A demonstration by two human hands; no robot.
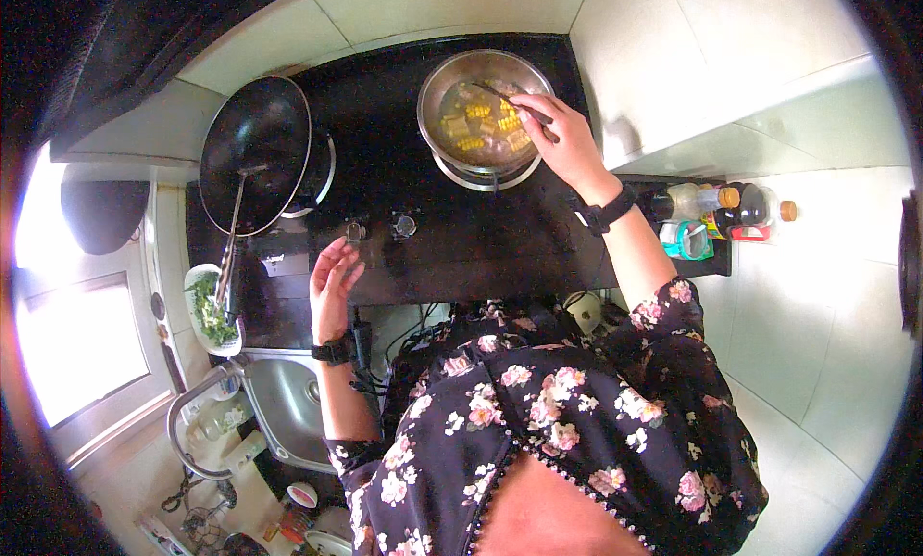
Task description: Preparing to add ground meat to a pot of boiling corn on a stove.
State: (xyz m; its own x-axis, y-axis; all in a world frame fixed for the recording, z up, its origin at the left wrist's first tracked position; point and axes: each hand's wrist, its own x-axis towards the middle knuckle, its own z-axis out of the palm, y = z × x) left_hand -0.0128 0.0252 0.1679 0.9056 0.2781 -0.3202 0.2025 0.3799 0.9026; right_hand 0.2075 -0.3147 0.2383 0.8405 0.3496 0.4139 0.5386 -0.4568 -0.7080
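My right hand (566,141) holds a pair of dark chopsticks (492,91) over a metal pot (433,98) on the right burner. Their tips reach into broth with corn pieces (478,111) and other chunks. My left hand (334,282), its fingers loosely bent, is just in front of the left stove knob (355,231), holding nothing that I can see; whether it touches the knob I cannot tell. The right stove knob (405,226) lies a little to its right.
A black wok (252,137) with a metal spatula (234,231) stands at the left burner. Nearer are a white basket of chopped greens (239,339) and a steel sink (285,404). Several capped bottles (685,201) and a teal-trimmed container (685,240) stand at the right.
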